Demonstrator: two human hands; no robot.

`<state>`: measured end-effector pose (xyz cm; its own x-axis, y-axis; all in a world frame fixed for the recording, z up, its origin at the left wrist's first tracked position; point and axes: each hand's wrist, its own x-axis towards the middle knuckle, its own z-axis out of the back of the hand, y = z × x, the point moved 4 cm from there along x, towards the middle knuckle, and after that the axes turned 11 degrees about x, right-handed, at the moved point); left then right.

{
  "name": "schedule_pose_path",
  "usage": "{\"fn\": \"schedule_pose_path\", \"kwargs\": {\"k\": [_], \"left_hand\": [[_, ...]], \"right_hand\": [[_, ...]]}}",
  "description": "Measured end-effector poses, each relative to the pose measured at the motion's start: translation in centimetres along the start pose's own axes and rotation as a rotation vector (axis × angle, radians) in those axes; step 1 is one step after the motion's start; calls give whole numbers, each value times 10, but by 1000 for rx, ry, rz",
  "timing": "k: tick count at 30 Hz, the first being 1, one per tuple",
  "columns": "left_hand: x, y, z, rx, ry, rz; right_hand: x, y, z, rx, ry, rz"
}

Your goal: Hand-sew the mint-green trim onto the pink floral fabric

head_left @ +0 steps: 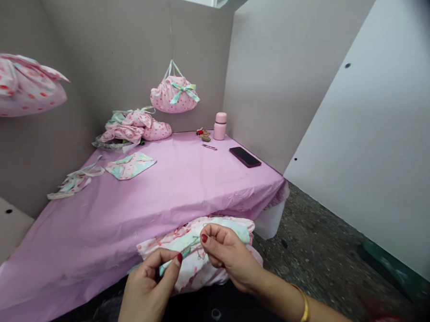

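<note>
My left hand [153, 280] pinches a narrow pale green cloth strip [165, 266] between thumb and forefinger. Close by on the right, my right hand [231, 255] is closed in a pinch. Loose thread [196, 241] loops at its fingertips, running toward the strip; whether a needle is there is too small to tell. Beneath both hands a bundle of pink and pale green printed cloth [198, 273] lies at the table's front edge, over my lap.
A pink cloth covers the table [185, 178]. On it are a phone [244, 157], a pink bottle [220, 127], thread snips [209, 147], thread spools [204, 134], a folded cloth piece [131, 166], ties [77, 180] and piled pouches [133, 128]. One bow-trimmed pouch [175, 94] hangs behind.
</note>
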<state>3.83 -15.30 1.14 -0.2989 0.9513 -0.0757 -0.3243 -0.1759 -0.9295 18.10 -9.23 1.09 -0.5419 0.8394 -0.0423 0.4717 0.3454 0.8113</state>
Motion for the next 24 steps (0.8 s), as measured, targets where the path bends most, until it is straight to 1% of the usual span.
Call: {"fn": "schedule_pose_path", "kwargs": {"k": [1, 2, 5, 6, 7, 8, 11, 12, 13, 14, 15, 16, 18, 20, 21, 22, 23, 24], "left_hand": [[1, 1, 1, -5, -4, 7], [1, 1, 2, 2, -6, 7], [4, 1, 6, -1, -16, -15], [4, 1, 8, -16, -27, -21], [5, 1, 9, -35, -43, -28], [5, 1, 11, -53, -53, -35], [4, 0, 12, -81, -56, -53], [4, -1, 11, -96, -42, -60], [3, -2, 10, -114, -22, -64], [2, -2, 8, -132, -3, -64], [2, -3, 7, -147, 13, -63], [1, -4, 6, -162, 23, -60], [0, -4, 5, -195, 31, -46], [-1, -5, 4, -245, 39, -33], [-1, -5, 5, -273, 42, -28], [-1, -5, 6, -297, 48, -23], [-1, -4, 7, -308, 54, -19], [-1, -4, 9, -307, 58, -17]], "right_hand": [[-2, 2, 0, -26, 22, -10], [-5, 4, -1, -75, 72, -36], [-14, 5, -4, -313, 332, -217], [-16, 7, -2, -374, 384, -259], [-15, 11, 2, -402, 379, -262], [-11, 17, 8, -394, 309, -220], [8, 46, 32, -222, -69, 46], [14, 54, 38, -175, -164, 129], [19, 61, 42, -153, -215, 195], [24, 64, 42, -160, -218, 224], [29, 63, 39, -188, -171, 202], [33, 58, 34, -223, -86, 144], [37, 39, 19, -277, 166, -48], [34, 18, 5, -305, 422, -224], [32, 10, 2, -328, 523, -296], [30, 5, 1, -356, 587, -356], [29, 2, 3, -379, 608, -395], [29, 3, 6, -392, 592, -405]]}}
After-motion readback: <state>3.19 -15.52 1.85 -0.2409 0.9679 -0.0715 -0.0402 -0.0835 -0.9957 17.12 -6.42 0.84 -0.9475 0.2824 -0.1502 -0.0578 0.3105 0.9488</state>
